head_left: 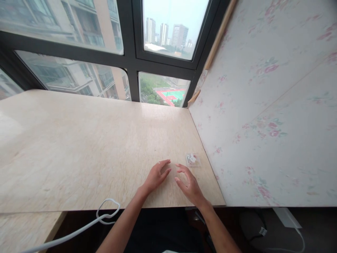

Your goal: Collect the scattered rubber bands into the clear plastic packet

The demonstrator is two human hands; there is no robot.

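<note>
Above the beige marble-patterned sill [105, 147], my left hand [156, 176] has its thumb and fingers parted, with nothing between them. Facing it, a short gap away, my right hand [190, 184] is likewise open and holds nothing. Just beyond the right hand lies a small clear plastic box [193, 160] with small colourful contents and a white piece; what they are exactly is too small to tell. Neither hand touches the box.
A floral-papered wall [263, 133] bounds the sill on the right. Dark-framed windows [131, 63] stand along the back. A white cable [79, 230] loops over the front edge at left. A white flat device [286, 218] with a cord is low at right.
</note>
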